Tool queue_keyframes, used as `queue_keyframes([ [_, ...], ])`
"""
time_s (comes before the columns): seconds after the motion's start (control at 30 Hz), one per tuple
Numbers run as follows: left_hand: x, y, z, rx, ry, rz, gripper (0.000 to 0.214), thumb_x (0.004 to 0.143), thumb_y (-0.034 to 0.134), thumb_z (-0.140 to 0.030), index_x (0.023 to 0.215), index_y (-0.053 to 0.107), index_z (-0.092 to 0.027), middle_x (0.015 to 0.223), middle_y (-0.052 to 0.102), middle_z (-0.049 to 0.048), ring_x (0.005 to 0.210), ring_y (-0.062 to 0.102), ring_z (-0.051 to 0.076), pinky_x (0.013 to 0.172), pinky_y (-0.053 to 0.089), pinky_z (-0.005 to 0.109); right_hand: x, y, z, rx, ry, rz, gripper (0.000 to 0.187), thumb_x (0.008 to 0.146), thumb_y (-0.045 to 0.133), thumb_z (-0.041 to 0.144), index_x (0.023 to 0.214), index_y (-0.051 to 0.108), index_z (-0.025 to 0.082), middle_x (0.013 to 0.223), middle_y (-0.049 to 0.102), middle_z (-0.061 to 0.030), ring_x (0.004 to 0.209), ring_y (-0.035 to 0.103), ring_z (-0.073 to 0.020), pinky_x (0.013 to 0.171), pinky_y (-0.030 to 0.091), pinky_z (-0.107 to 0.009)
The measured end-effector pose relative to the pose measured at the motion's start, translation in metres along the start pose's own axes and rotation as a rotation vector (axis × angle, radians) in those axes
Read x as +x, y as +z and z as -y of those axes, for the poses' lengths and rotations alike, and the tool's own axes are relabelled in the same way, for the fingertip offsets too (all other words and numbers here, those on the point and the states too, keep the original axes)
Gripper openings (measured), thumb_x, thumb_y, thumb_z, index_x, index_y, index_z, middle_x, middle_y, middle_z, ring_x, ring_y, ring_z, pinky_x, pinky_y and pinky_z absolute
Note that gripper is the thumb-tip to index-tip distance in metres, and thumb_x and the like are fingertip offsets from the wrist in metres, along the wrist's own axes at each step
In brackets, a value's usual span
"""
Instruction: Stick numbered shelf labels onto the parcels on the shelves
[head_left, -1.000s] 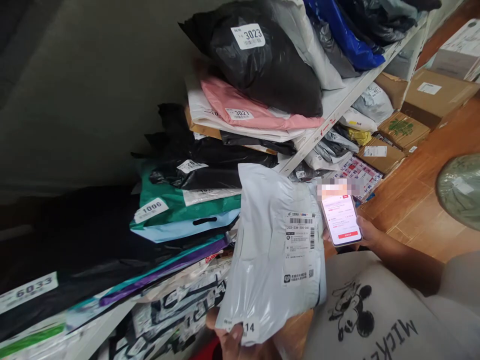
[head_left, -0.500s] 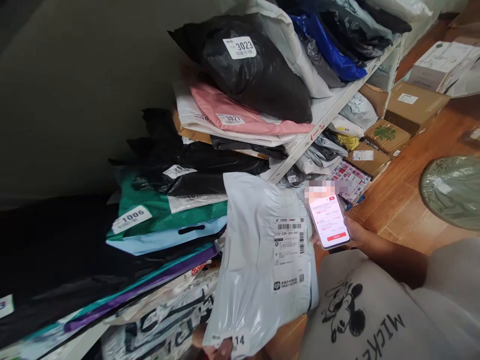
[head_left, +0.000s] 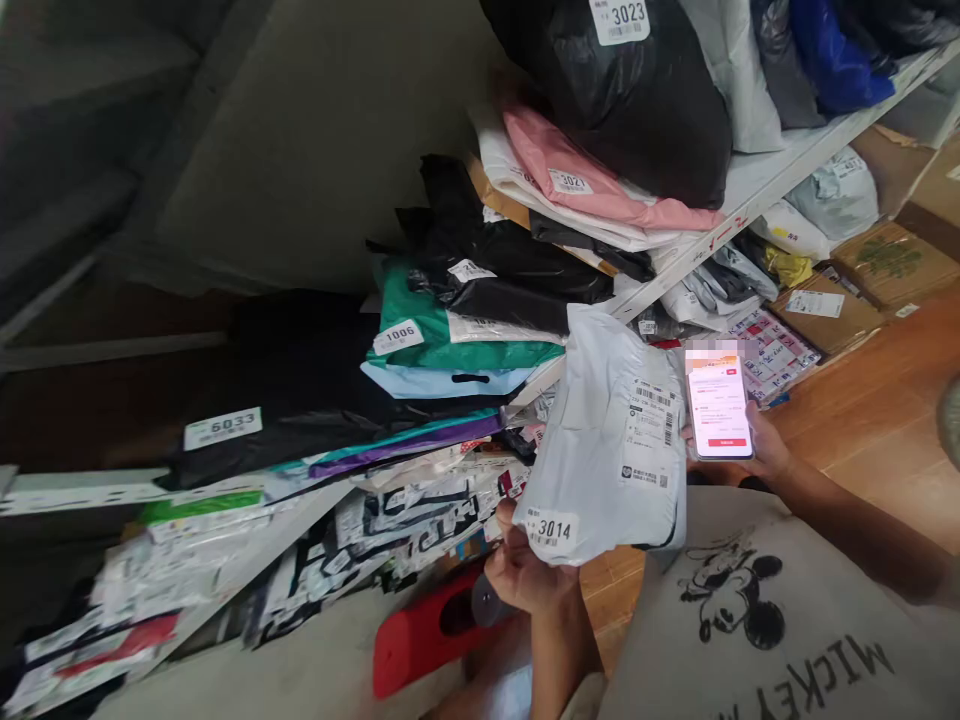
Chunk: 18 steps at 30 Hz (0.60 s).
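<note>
A pale grey-white plastic mailer parcel point(head_left: 592, 430) hangs tilted at the centre, with a printed shipping label and a sticker numbered 3014. My left hand point(head_left: 529, 570) grips its lower left corner, fingers closed beside the sticker. Just right of the parcel is a smartphone point(head_left: 718, 415), its lit screen showing a page with a red button at the bottom. My right hand point(head_left: 766, 442) wraps round the phone, with fingertips visible at its left edge. Part of the parcel's right side lies close to those fingertips; contact cannot be made out.
White shelves point(head_left: 720, 240) run diagonally, loaded with bagged parcels, including a black bag point(head_left: 622, 110), a pink bag point(head_left: 592, 175) and a green bag point(head_left: 427, 330). Cardboard boxes point(head_left: 832, 305) sit low at right on the wooden floor point(head_left: 900, 400). A red object point(head_left: 420, 640) is below my left hand.
The view has swung left, so shelves and parcels appear farther right. The parcel has risen in view, showing its whole 3014 sticker and more of my left hand. Both holds stay the same.
</note>
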<state>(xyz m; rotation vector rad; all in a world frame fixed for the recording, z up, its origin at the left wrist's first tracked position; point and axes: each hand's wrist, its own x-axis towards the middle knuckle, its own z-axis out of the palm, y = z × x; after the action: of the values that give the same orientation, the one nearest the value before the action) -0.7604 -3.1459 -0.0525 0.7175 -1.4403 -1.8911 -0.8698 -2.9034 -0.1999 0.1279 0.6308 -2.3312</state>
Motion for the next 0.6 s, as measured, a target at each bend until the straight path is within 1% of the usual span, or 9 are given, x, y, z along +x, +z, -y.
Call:
queue_keyframes([
  [0.03,0.001,-0.001,0.001,-0.027,-0.003,0.015,0.036,0.059,0.063,-0.056,0.075,0.053,-0.025,0.061,0.056,-0.0047,0.056,0.049,0.016,0.051,0.037,0.025,-0.001,0.001,0.000,-0.029,-0.011,0.032,0.069,0.080,0.058,0.074,0.118,0.061,0.017,0.100,0.075,-0.0139,0.094,0.072,-0.0286,0.087,0.056,-0.046],
  [0.1,0.005,-0.004,0.002,-0.083,0.005,0.065,0.041,0.051,0.071,-0.051,0.069,0.048,-0.023,0.056,0.050,-0.0058,0.051,0.043,0.013,0.047,0.033,0.023,-0.003,0.006,0.001,-0.070,-0.040,0.115,0.076,0.073,0.065,0.077,0.119,0.061,0.017,0.103,0.075,-0.0136,0.097,0.071,-0.0286,0.090,0.055,-0.045],
  [0.17,0.008,-0.004,0.002,-0.093,0.037,0.124,0.047,0.046,0.075,-0.046,0.062,0.037,-0.021,0.050,0.039,-0.0064,0.048,0.038,0.012,0.046,0.030,0.022,-0.006,0.015,0.003,-0.086,-0.091,0.193,0.075,0.071,0.069,0.075,0.119,0.062,0.017,0.105,0.075,-0.0135,0.096,0.071,-0.0271,0.089,0.056,-0.042],
  [0.23,0.010,-0.003,0.001,-0.067,0.073,0.136,0.053,0.042,0.074,-0.043,0.059,0.030,-0.020,0.048,0.032,-0.0062,0.048,0.035,0.011,0.046,0.029,0.022,-0.010,0.025,0.006,-0.101,-0.159,0.254,0.070,0.073,0.072,0.070,0.117,0.064,0.017,0.103,0.075,-0.0128,0.092,0.072,-0.0242,0.085,0.057,-0.038],
  [0.3,0.010,-0.001,-0.001,-0.023,0.103,0.097,0.055,0.038,0.072,-0.041,0.057,0.026,-0.018,0.047,0.028,-0.0057,0.046,0.030,0.010,0.045,0.025,0.022,-0.015,0.035,0.009,-0.116,-0.221,0.294,0.066,0.074,0.073,0.068,0.115,0.065,0.017,0.101,0.076,-0.0113,0.089,0.072,-0.0216,0.080,0.057,-0.033],
  [0.37,0.010,0.002,-0.003,0.006,0.137,0.040,0.055,0.036,0.070,-0.038,0.057,0.023,-0.018,0.046,0.023,-0.0053,0.046,0.025,0.010,0.045,0.023,0.022,-0.019,0.041,0.011,-0.135,-0.268,0.299,0.065,0.074,0.074,0.066,0.117,0.063,0.019,0.101,0.075,-0.0103,0.088,0.072,-0.0204,0.078,0.057,-0.031],
  [0.5,0.010,0.004,-0.009,0.055,0.187,-0.004,0.059,0.031,0.067,-0.037,0.060,0.020,-0.018,0.047,0.019,-0.0049,0.046,0.023,0.010,0.045,0.023,0.022,-0.025,0.048,0.013,-0.191,-0.315,0.269,0.073,0.072,0.073,0.069,0.123,0.058,0.018,0.105,0.074,-0.0125,0.089,0.071,-0.0217,0.077,0.057,-0.034],
  [0.6,0.011,0.001,-0.012,0.117,0.184,-0.048,0.060,0.029,0.066,-0.036,0.061,0.018,-0.020,0.047,0.015,-0.0050,0.046,0.018,0.010,0.044,0.022,0.023,-0.026,0.049,0.014,-0.232,-0.309,0.271,0.075,0.071,0.070,0.075,0.117,0.061,0.016,0.104,0.073,-0.0139,0.090,0.070,-0.0234,0.078,0.056,-0.037],
])
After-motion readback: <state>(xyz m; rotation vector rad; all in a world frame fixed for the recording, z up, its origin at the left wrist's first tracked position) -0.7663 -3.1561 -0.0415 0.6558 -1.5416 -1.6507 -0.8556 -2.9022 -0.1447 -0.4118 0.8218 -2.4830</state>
